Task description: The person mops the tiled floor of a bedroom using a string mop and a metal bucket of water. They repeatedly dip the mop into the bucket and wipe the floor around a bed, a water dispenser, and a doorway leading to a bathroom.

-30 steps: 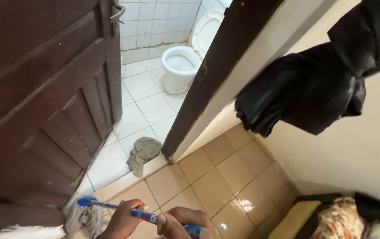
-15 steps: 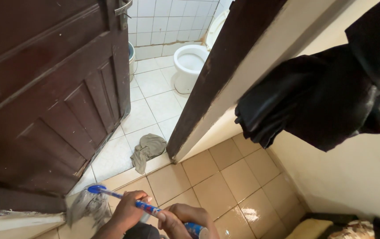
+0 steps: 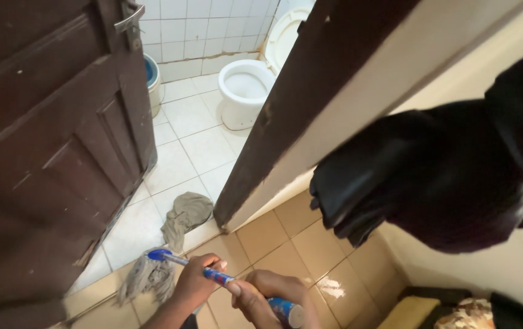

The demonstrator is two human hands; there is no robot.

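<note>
Right hand (image 3: pixel 273 298): fingers wrapped around the upper end of the blue patterned mop handle (image 3: pixel 225 280), at the bottom edge of the view.
Left hand (image 3: pixel 197 281): fingers closed on the same handle, just ahead of the right hand.
Mop head: grey stringy mop head (image 3: pixel 149 277) lies on the beige tiled floor (image 3: pixel 286 244) at the doorway threshold.
Cloth: crumpled grey rag (image 3: pixel 183 214) on the white bathroom tiles, just beyond the mop head.
Door: dark brown wooden door (image 3: pixel 48 140), open, at left.
Far: white toilet (image 3: pixel 246 85) against the tiled wall.
</note>
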